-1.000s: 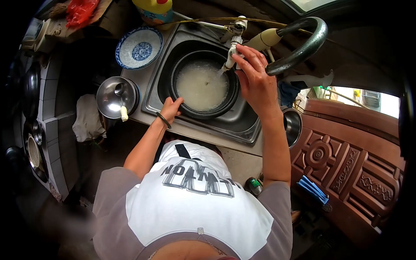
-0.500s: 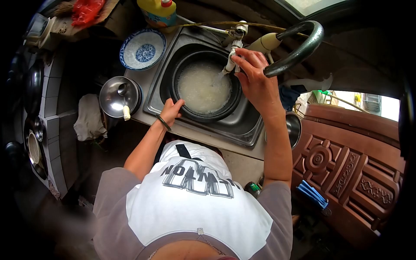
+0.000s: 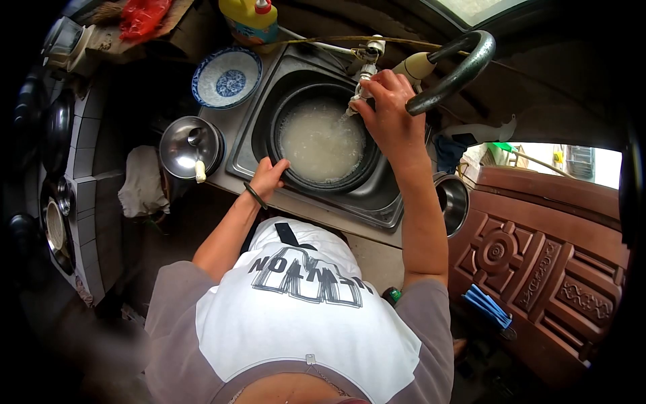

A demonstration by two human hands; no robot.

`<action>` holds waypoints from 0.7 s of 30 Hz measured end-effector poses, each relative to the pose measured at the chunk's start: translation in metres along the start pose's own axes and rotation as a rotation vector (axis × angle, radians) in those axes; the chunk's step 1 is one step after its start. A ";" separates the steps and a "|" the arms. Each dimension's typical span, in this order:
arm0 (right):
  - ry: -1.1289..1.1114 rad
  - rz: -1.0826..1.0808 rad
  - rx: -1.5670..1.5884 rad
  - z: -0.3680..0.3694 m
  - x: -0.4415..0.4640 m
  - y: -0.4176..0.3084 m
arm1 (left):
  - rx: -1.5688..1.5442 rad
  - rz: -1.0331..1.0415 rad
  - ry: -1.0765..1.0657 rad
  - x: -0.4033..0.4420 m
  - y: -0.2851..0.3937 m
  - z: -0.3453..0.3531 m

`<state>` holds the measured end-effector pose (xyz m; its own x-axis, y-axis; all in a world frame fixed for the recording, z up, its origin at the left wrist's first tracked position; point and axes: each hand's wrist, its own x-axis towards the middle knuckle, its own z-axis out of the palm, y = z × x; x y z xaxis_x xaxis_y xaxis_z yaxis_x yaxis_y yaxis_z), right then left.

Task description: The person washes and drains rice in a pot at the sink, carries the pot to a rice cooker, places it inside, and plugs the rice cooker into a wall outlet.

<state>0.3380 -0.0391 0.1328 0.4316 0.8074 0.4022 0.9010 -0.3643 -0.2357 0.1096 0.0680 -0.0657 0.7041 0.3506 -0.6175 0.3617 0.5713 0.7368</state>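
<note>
I'm pinching the pot with my left hand; the pot is sitting just past it in the sink. My right hand is pinching the tap, and running water is stirring the cloudy water.

The grey bench runs in front of and beyond the left fingers, with a steel sink set into it, below the right fingers. The sink bears a black pot of cloudy water, between the two sets of fingers. Left of the left fingers, at the bench's end, stands a metal bowl; farther off from them rests a blue-and-white dish.
</note>
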 end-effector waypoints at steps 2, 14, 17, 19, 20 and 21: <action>-0.005 0.118 -0.164 0.013 0.007 -0.010 | -0.007 -0.003 -0.030 -0.003 -0.004 -0.003; -0.165 0.240 0.266 0.002 -0.088 -0.015 | -0.075 -0.024 0.041 -0.092 0.001 0.005; -0.471 0.110 0.254 0.022 -0.123 -0.031 | -0.068 -0.025 0.067 -0.112 -0.009 0.000; -0.586 0.050 0.200 0.045 -0.135 -0.041 | -0.052 -0.032 0.091 -0.125 -0.013 -0.002; -0.610 0.032 0.167 0.062 -0.139 -0.043 | -0.052 -0.041 0.106 -0.128 -0.017 -0.004; -0.635 0.015 0.133 0.075 -0.142 -0.047 | -0.052 -0.051 0.120 -0.132 -0.022 -0.006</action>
<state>0.2312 -0.1017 0.0201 0.2975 0.9349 -0.1935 0.8645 -0.3498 -0.3608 0.0055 0.0134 -0.0019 0.6062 0.4043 -0.6849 0.3608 0.6276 0.6899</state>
